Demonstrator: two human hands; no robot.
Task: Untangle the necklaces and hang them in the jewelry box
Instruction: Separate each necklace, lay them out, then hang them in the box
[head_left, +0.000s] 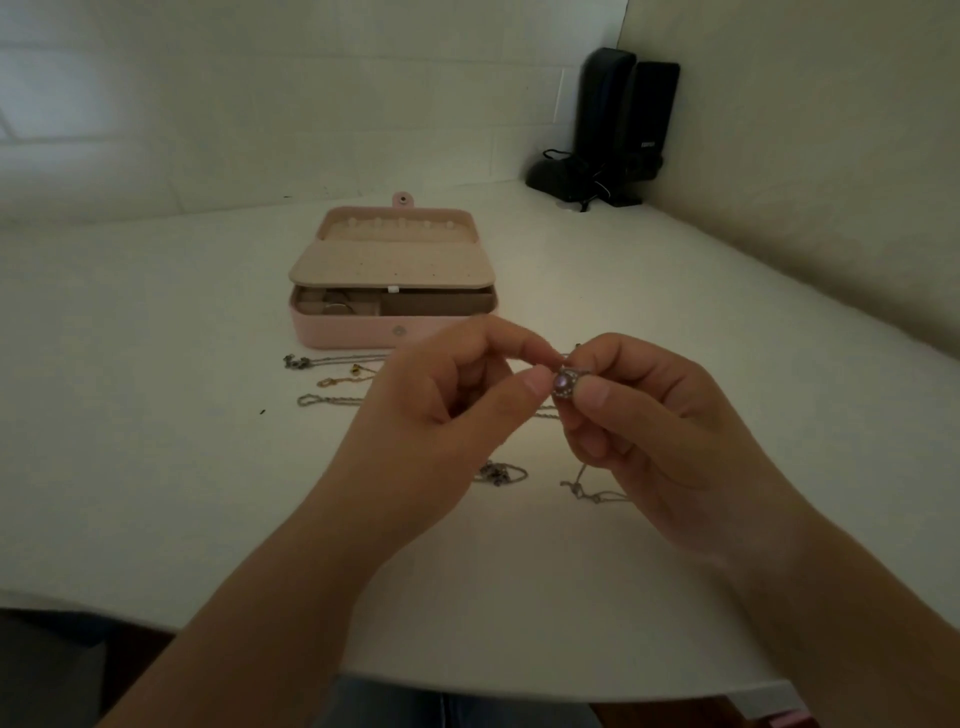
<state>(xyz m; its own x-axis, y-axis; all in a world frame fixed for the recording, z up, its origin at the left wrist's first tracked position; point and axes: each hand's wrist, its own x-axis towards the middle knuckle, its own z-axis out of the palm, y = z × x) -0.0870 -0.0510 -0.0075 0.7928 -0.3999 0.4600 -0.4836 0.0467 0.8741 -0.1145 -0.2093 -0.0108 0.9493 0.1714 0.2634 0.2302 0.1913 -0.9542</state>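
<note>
My right hand (654, 415) pinches a round silver pendant (565, 384) with a pale purple stone, held above the white table (156, 467). My left hand (441, 410) pinches the pendant's left side with thumb and forefinger. Its thin chain (587, 488) hangs down to the table below my right hand. A small tangled silver chain (498, 473) lies between my wrists. Several other necklaces (332, 382), silver and gold, lie in front of the open pink jewelry box (363, 327), whose lid shows a row of small hooks (400, 224).
Two black speakers (623, 119) with cables stand in the far right corner against the wall. The table's curved front edge runs close to my body.
</note>
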